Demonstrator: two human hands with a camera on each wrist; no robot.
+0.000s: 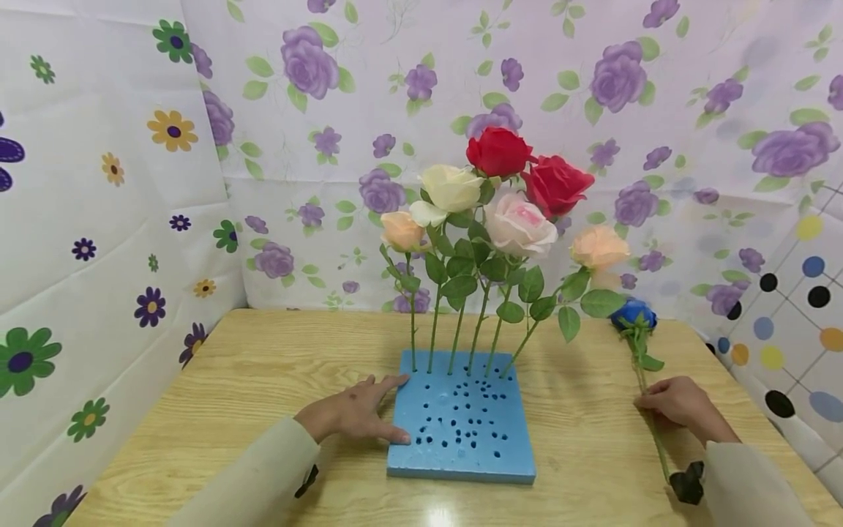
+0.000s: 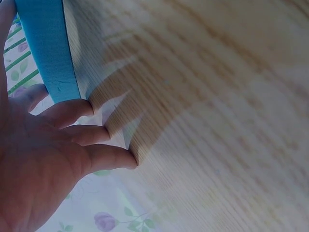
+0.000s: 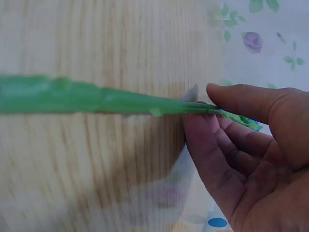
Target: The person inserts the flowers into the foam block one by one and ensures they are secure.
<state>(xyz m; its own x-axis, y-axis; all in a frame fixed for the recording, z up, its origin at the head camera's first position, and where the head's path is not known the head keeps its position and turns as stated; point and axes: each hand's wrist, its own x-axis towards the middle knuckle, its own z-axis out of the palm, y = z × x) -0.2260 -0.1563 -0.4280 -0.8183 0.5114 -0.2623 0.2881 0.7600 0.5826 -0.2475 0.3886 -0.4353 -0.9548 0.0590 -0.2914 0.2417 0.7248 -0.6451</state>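
Observation:
A light blue foam block with many small holes lies on the table. Along its far edge stand several artificial roses: two red ones, a cream one, a pale pink one and a peach one; another peach rose leans right. My left hand, fingers spread, touches the block's left side; in the left wrist view, fingertips rest on the table. At the right, my right hand pinches the green stem of a blue rose between thumb and fingers.
The wooden table has a floral cloth behind it and a flower-print cloth on the left. A dotted cloth hangs at the right. A black object shows beside the right sleeve.

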